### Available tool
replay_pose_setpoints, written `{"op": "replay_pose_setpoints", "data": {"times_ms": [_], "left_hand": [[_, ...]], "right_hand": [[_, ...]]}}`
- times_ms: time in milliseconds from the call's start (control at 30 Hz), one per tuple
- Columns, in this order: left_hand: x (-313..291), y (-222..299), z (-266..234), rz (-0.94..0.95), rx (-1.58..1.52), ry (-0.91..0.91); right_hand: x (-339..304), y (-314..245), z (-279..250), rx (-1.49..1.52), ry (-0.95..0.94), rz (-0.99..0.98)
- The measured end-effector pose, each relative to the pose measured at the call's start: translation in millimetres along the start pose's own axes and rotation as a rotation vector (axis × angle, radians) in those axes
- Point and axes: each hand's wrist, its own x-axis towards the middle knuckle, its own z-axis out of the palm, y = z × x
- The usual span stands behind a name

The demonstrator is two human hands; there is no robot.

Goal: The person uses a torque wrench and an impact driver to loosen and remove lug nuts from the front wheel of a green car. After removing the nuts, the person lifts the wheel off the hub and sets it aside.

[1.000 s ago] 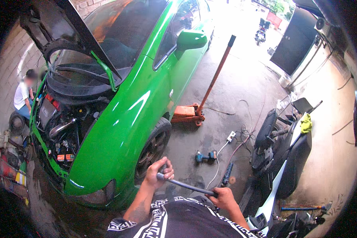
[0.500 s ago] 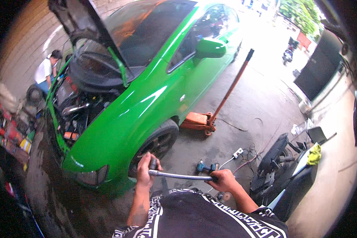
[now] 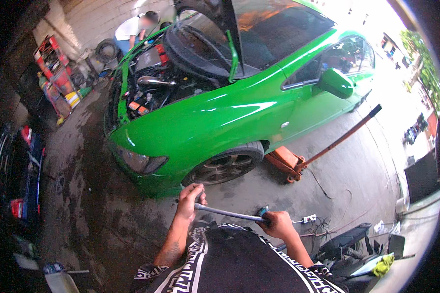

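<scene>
while a co-worker in a white top (image 3: 128, 28) bends at the far front corner of a green car (image 3: 205, 122), a person in a black shirt (image 3: 249, 259) with white patterned bands stands on the near side, a grey metal bar (image 3: 230, 213) stretched across the front of the body. the left grip (image 3: 193, 201) is curled closed around the bar's dark end, and the right grip (image 3: 277, 224) is wrapped firmly about the other; the bar slopes slightly down toward the right, near the car's front wheel (image 3: 225, 167) but apart from it. from where i stand, the hood (image 3: 220, 19) is up over an exposed engine bay (image 3: 154, 83), and an orange floor jack (image 3: 284, 162) sits beside the car just behind that wheel, its long handle leaning away. a white power strip (image 3: 306, 219) lies among cables to the right, near a motorcycle (image 3: 344, 244) with a yellow-green cloth (image 3: 384, 265) on it.
</scene>
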Motion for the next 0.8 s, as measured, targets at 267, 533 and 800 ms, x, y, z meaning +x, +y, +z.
{"op": "replay_pose_setpoints", "data": {"times_ms": [267, 533, 800], "left_hand": [[-6, -2, -2, 0.062, -0.057, 0.017], [2, -3, 4, 0.043, 0.001, -0.052], [4, -8, 6, 0.025, 0.026, -0.073]], "right_hand": [[14, -2, -9, 0.012, 0.010, -0.072], [-1, -8, -9, 0.027, 0.030, 0.009], [-15, -10, -1, 0.051, 0.032, 0.085]]}}
